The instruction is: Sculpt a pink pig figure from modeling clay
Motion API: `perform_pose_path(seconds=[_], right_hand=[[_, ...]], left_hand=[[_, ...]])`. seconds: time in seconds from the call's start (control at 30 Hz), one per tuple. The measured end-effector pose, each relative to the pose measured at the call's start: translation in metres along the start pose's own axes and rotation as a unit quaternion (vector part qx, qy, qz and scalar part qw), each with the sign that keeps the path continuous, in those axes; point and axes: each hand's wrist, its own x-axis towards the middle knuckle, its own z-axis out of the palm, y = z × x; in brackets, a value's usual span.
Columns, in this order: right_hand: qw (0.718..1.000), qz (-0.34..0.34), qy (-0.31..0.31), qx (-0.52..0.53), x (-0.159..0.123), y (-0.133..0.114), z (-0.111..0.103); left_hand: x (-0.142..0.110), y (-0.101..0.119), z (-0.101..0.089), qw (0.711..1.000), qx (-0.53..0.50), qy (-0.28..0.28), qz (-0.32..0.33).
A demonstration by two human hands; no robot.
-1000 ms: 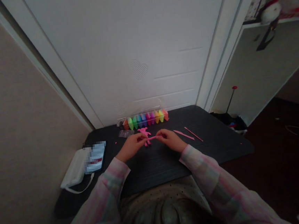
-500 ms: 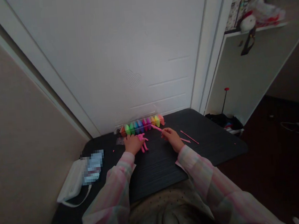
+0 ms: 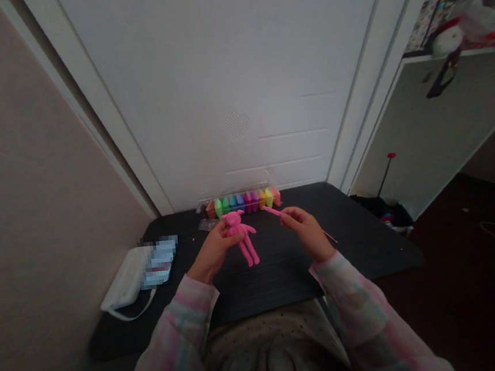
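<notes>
While the white door panel (image 3: pixel 202 68) is filling the far side of the room, the black table (image 3: pixel 257 291) is standing up against it. Along the table's back edge, a row of coloured modelling-clay blocks (image 3: pixel 241 203) is lying in clear plastic. Nearer the person, the pink clay-like figure (image 3: pixel 236 231) is resting in the left hand (image 3: pixel 212 251), seemingly lifted off the tabletop, its eared head pointing toward the door panel and its long legs hanging unsupported. If the fingers are pressing too hard, the soft-looking torso could be denting, and a jolt could be loosening a slender limb at its joint. From where I'm standing, that hand is curling around the torso, its thumb lying across the front. The right hand (image 3: pixel 303 225) is pinching a slim pink stick (image 3: pixel 272 211) between thumb and fingers, wrist slanting inward; whether it's clay or a tool, I cannot tell. Its tip is pointing toward the orange block, so a careless swing could be snagging the plastic. Just past the right hand, a thin pink rod (image 3: pixel 330 236) is lying partly hidden.
</notes>
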Motion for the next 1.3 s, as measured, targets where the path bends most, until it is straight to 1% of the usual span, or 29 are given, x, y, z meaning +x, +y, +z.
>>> perform_pose_path(seconds=[0.03, 0.1, 0.2, 0.33, 0.43, 0.53, 0.67, 0.73, 0.8, 0.87, 0.93, 1.0, 1.13, 1.2, 1.3], right_hand=[[0.999, -0.016, -0.026, -0.030, -0.004, -0.006, 0.001], [0.995, -0.036, -0.059, -0.076, -0.012, -0.017, 0.004], [0.985, -0.068, -0.095, -0.126, -0.023, -0.033, 0.009], [0.962, -0.135, -0.134, -0.197, -0.038, -0.053, 0.014], [0.955, -0.158, -0.153, -0.200, -0.046, -0.060, 0.018], [0.961, -0.148, -0.149, -0.178, -0.053, -0.057, 0.022], [0.971, -0.133, -0.110, -0.166, -0.056, -0.048, 0.026], [0.973, -0.131, -0.096, -0.163, -0.057, -0.046, 0.026], [0.973, -0.133, -0.095, -0.163, -0.058, -0.045, 0.026], [0.971, -0.131, -0.113, -0.165, -0.059, -0.046, 0.027], [0.970, -0.123, -0.137, -0.160, -0.060, -0.048, 0.029], [0.970, -0.114, -0.154, -0.147, -0.061, -0.051, 0.031], [0.975, -0.097, -0.166, -0.113, -0.065, -0.053, 0.036], [0.977, -0.087, -0.169, -0.100, -0.066, -0.052, 0.037], [0.978, -0.084, -0.168, -0.092, -0.069, -0.052, 0.038]], left_hand=[[-0.009, 0.003, 0.004, 1.000, -0.030, 0.008, 0.004], [-0.025, 0.007, 0.011, 0.999, -0.051, 0.012, 0.008], [-0.046, 0.010, 0.019, 0.999, -0.052, -0.006, -0.007], [-0.070, 0.011, 0.026, 0.995, -0.095, -0.015, -0.006], [-0.085, 0.012, 0.030, 0.994, -0.113, -0.007, -0.004], [-0.095, 0.015, 0.033, 0.993, -0.115, 0.006, 0.006], [-0.097, 0.022, 0.035, 0.997, -0.073, 0.020, -0.020], [-0.097, 0.025, 0.035, 0.998, -0.030, 0.043, -0.034], [-0.096, 0.027, 0.034, 0.995, 0.038, 0.091, -0.021], [-0.096, 0.026, 0.032, 0.983, 0.109, 0.144, 0.013], [-0.095, 0.025, 0.030, 0.975, 0.143, 0.168, 0.037], [-0.093, 0.022, 0.029, 0.979, 0.123, 0.158, 0.030], [-0.089, 0.017, 0.030, 0.993, 0.007, 0.121, -0.013], [-0.088, 0.014, 0.031, 0.992, -0.034, 0.116, -0.019], [-0.086, 0.009, 0.032, 0.991, -0.068, 0.119, -0.014]])
